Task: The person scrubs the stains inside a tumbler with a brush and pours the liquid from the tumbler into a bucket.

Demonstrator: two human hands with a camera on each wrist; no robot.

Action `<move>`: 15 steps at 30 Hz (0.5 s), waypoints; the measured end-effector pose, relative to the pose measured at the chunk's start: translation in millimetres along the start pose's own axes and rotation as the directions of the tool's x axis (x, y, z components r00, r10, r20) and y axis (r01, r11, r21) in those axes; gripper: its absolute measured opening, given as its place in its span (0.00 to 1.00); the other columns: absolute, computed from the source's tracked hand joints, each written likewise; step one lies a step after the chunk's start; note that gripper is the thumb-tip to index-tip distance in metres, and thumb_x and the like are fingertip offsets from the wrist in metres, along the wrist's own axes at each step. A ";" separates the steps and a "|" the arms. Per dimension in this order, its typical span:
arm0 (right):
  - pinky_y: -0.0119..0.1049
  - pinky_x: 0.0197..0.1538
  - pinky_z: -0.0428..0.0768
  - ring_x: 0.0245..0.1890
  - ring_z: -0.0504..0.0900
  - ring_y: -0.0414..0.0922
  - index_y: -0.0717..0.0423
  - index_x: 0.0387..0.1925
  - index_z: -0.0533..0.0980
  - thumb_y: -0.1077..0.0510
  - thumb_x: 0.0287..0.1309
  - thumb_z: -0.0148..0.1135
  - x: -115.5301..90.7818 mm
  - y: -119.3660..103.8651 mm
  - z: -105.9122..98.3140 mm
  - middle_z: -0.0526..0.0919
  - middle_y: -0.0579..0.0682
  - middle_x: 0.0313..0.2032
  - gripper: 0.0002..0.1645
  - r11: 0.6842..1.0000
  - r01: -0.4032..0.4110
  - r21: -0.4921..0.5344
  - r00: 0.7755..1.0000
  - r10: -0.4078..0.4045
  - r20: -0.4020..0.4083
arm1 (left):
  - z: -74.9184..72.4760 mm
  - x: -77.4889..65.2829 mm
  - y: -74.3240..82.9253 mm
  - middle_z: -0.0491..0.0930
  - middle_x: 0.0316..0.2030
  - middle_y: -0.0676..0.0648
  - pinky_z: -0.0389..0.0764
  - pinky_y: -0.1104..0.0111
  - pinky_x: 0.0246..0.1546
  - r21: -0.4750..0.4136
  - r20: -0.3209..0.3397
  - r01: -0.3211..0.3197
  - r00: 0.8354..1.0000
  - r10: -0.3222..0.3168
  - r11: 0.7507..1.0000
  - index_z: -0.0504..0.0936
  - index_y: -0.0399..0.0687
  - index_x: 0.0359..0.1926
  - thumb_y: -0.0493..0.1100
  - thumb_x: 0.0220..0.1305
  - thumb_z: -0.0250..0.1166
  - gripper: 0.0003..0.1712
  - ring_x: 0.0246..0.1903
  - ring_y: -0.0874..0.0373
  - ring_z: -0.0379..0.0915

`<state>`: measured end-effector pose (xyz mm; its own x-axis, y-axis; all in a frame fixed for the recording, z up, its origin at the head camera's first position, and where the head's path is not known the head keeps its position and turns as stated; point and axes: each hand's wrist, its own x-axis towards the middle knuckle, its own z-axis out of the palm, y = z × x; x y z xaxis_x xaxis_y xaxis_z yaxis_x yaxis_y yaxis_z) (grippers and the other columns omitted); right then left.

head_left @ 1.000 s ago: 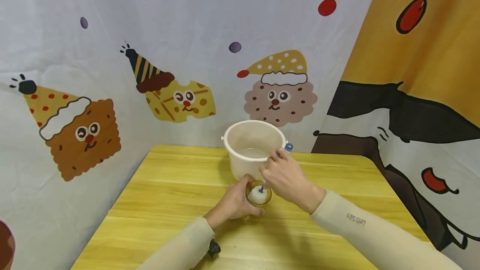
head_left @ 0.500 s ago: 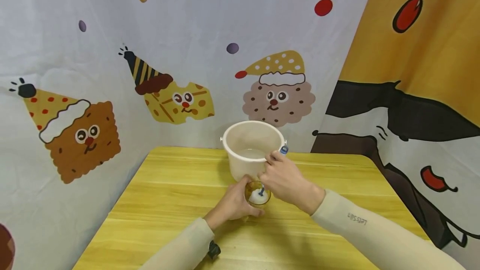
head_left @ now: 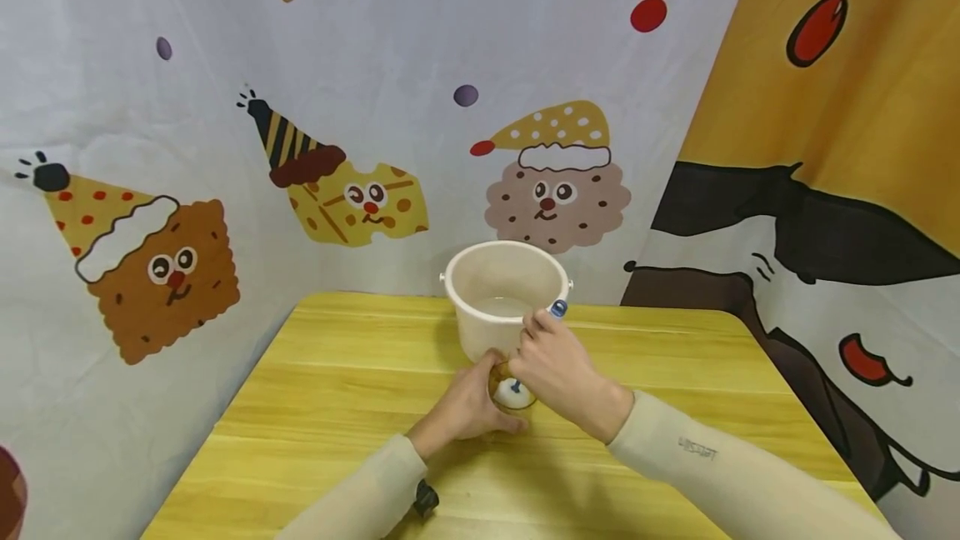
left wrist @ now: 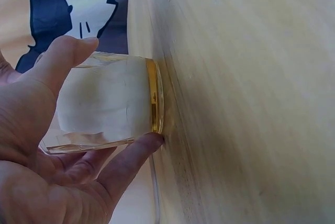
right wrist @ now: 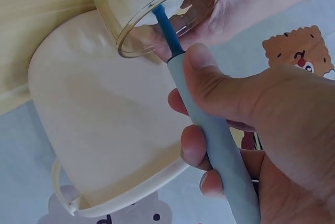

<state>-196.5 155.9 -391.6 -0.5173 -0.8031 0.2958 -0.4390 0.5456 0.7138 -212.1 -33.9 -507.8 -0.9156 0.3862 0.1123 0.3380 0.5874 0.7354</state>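
On its side of the table, my left hand (head_left: 472, 398) holds a clear amber-tinted glass cup (left wrist: 153, 96), with thumb and fingers spread around its wall. The cup's base is close to the tabletop. Inside it sits the white sponge head (head_left: 512, 395) of a cup brush, which fills most of the cup in the left wrist view. My right hand (head_left: 558, 365) grips the brush's pale blue handle (right wrist: 220, 145), its thumb lying along the top. A darker blue neck (right wrist: 168, 31) runs from the handle into the cup's mouth. The handle leans up and to the right.
A white bucket (head_left: 472, 323) stands just behind the hands, with a little clear liquid at its bottom. The yellow wood-grain table (head_left: 360, 373) ends at a cartoon-printed cloth (head_left: 360, 57). A black device (head_left: 426, 500) sits at the left wrist.
My right hand has shifted a little left and down, and the handle's blue end has swung left with it. The sponge has moved within the cup. My left hand stays almost still.
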 end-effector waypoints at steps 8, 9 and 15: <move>0.44 0.60 0.73 0.41 0.77 0.49 0.42 0.28 0.85 0.44 0.51 0.92 -3.7 6.1 3.2 0.89 0.44 0.28 0.19 0.996 -0.037 0.078 0.998 0.033 0.045 | -0.4 1.2 1.1 0.91 0.59 0.46 0.89 0.51 0.60 0.009 0.003 0.003 1.000 -0.003 1.000 0.77 0.52 0.71 0.55 0.48 0.98 0.54 0.59 0.47 0.88; 0.44 0.61 0.74 0.43 0.78 0.49 0.42 0.29 0.86 0.43 0.51 0.92 -4.4 8.2 2.8 0.90 0.44 0.29 0.19 0.995 -0.046 0.094 0.997 0.040 0.060 | -0.5 1.1 1.3 0.91 0.58 0.46 0.89 0.51 0.60 0.010 0.001 0.002 1.000 -0.002 1.000 0.77 0.52 0.70 0.55 0.47 0.98 0.54 0.58 0.47 0.88; 0.46 0.65 0.78 0.51 0.83 0.50 0.43 0.34 0.88 0.38 0.52 0.92 -7.9 18.0 -1.4 0.95 0.46 0.38 0.21 0.983 -0.069 0.169 0.993 0.052 0.104 | -0.6 -1.2 1.5 0.91 0.55 0.48 0.88 0.50 0.58 0.026 -0.012 0.005 1.000 -0.005 1.000 0.78 0.53 0.66 0.54 0.45 0.98 0.51 0.56 0.50 0.87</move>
<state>-199.2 171.7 -380.2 -0.6126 -0.7447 0.2649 -0.5201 0.6321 0.5745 -210.6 -33.9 -506.4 -0.9198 0.3744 0.1170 0.3387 0.6074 0.7186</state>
